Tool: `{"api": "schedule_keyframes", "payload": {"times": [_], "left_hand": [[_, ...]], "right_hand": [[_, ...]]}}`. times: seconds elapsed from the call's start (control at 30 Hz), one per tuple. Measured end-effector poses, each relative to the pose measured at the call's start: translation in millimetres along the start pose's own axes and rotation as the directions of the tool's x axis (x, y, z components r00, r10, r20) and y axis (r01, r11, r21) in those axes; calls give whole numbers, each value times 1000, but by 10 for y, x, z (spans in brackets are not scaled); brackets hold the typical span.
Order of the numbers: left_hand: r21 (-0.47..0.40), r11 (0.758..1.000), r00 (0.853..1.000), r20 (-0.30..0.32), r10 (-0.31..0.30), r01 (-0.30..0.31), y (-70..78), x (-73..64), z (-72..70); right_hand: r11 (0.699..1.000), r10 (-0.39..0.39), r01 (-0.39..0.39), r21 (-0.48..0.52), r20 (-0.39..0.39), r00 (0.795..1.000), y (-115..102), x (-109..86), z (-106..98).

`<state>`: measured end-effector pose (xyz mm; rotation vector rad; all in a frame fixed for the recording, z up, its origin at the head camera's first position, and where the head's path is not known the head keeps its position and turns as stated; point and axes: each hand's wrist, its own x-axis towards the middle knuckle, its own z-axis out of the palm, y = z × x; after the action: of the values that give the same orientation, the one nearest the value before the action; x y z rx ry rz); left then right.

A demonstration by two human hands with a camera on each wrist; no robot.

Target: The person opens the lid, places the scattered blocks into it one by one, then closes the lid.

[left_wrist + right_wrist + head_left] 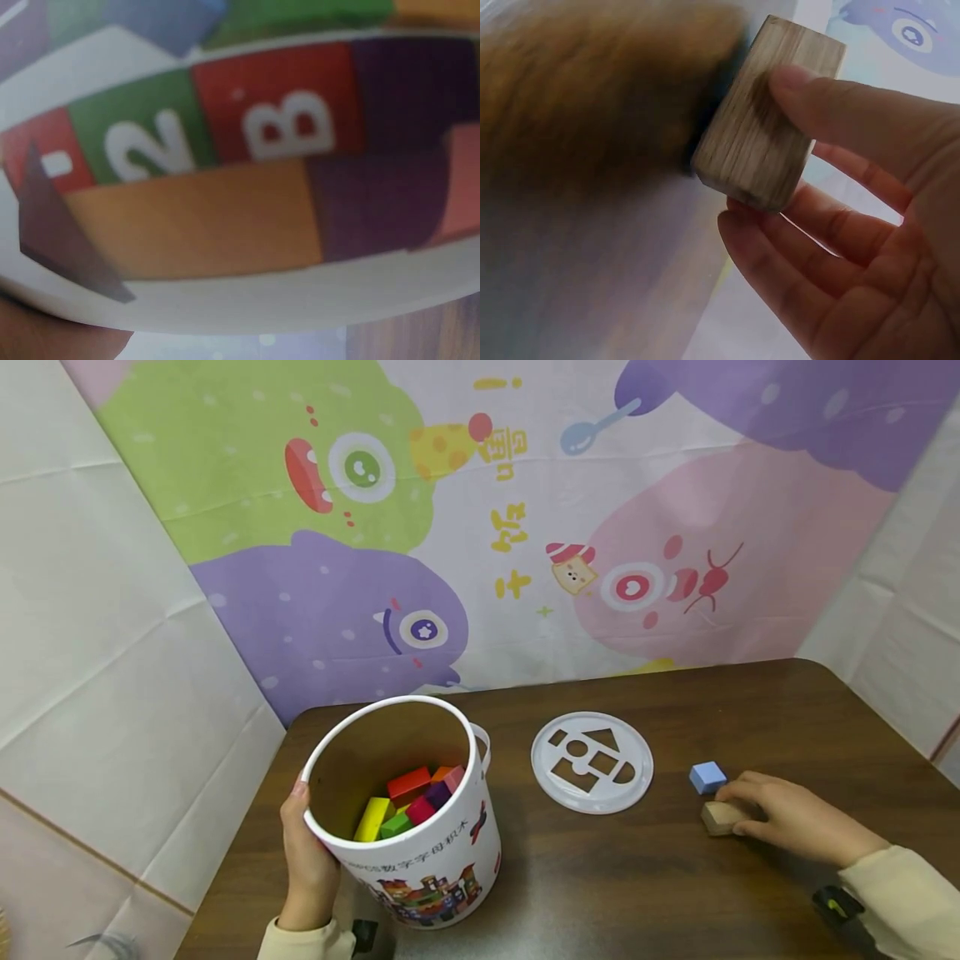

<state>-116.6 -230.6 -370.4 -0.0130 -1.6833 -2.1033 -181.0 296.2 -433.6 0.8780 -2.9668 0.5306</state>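
A white bucket (450,860) with printed pictures stands tilted on the table's left part, several coloured blocks (408,785) inside it. My left hand (306,860) grips the bucket's left rim; in the left wrist view the printed wall (247,300) fills most of the picture, and only a bit of the hand (60,337) shows. At the table's right, my right hand (787,818) pinches a plain wooden block (722,818) between thumb and fingers. The right wrist view shows the block (772,112) with its grain. Just behind it lies a light blue block (707,777).
A round white lid (592,800) with shaped cut-outs lies flat between the bucket and the blue block. The brown table (600,877) meets a cartoon-printed cloth (525,643) at its back edge. Pale cloth walls (135,635) stand at both sides.
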Motion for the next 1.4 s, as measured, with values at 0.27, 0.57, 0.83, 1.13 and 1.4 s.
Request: {"api": "schedule_keyframes", "payload": {"times": [0.27,0.57,0.83,1.13,1.4], "left_hand": [[-1,1000,1000,8,0,0,5,1,-1],[8,1000,1000,14,5,-6,7,-2,-6],[-13,1000,1000,20,5,-5,13,-1,-8],[-22,1000,1000,28,13,-13,17,-4,-11],[-32,999,999,31,16,-15,16,-1,-14]], "right_hand": [[993,-111,115,25,-112,988,-155,100,-193],[964,-247,260,64,-159,956,-543,497,-475],[944,-312,322,67,-127,942,-945,881,-681],[903,-407,417,100,-107,907,-1466,1249,-851],[851,-473,491,186,-133,871,-1864,1506,-1001]]}}
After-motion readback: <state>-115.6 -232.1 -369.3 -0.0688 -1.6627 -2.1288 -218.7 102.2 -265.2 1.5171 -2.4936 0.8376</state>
